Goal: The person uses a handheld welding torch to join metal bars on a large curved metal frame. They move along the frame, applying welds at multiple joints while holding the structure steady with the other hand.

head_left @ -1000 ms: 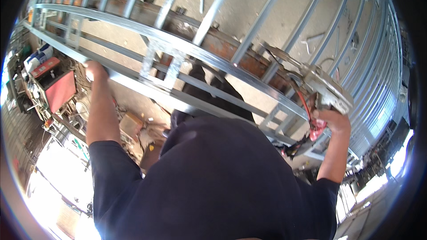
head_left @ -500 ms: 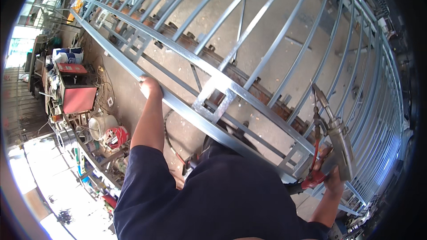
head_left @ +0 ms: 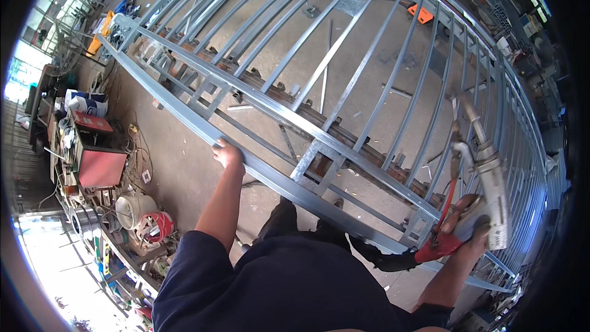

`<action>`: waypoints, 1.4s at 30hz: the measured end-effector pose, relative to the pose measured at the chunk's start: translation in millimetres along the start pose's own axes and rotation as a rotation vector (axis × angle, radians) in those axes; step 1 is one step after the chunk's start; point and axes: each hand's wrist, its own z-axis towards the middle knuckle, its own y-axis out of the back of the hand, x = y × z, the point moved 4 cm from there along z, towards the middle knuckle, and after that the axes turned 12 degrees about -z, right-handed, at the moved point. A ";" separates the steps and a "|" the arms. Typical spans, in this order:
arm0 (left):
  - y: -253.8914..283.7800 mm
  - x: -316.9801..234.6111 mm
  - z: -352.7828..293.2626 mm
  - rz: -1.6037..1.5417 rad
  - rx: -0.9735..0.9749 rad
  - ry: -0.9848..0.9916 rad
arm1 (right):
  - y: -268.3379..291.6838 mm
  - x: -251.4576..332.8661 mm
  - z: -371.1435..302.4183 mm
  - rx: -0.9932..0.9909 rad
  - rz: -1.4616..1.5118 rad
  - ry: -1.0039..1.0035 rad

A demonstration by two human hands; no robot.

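Observation:
My left hand [head_left: 228, 152] is curled over the long galvanized steel rail [head_left: 270, 175] along the near side of a large barred metal frame [head_left: 295, 110]. At the right, my right hand [head_left: 470, 237] grips a welding torch [head_left: 439, 247] with a red handle and a black cable [head_left: 381, 260]. A grey, cylinder-shaped tool [head_left: 491, 187] with a thin nozzle-like end is held together with it; I cannot tell its exact kind. Both tools point away from me over the frame's bars, and part of the right hand's grip is hidden behind them.
A square steel bracket [head_left: 316, 165] joins the two near rails. Left of the frame stand a red-fronted cabinet [head_left: 103, 168], a white bucket [head_left: 132, 210], a red bucket [head_left: 161, 224] and loose cables [head_left: 140, 147] on the floor. An orange object [head_left: 421, 14] lies beyond the bars.
The whole view has shifted, so the frame sits lower and farther right. My right hand has raised the torch and grey tool slightly; the left hand stays on the rail.

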 end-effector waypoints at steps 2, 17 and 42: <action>8.4 15.2 -0.5 0.018 0.273 -0.131 | -22.0 24.3 -0.4 -0.182 0.137 0.043; 58.5 115.6 -120.6 0.390 1.724 -0.602 | -121.1 161.2 123.6 0.040 0.790 0.055; 357.7 -146.7 359.5 -0.017 0.550 -0.721 | -403.3 13.4 221.4 -0.329 0.691 -0.439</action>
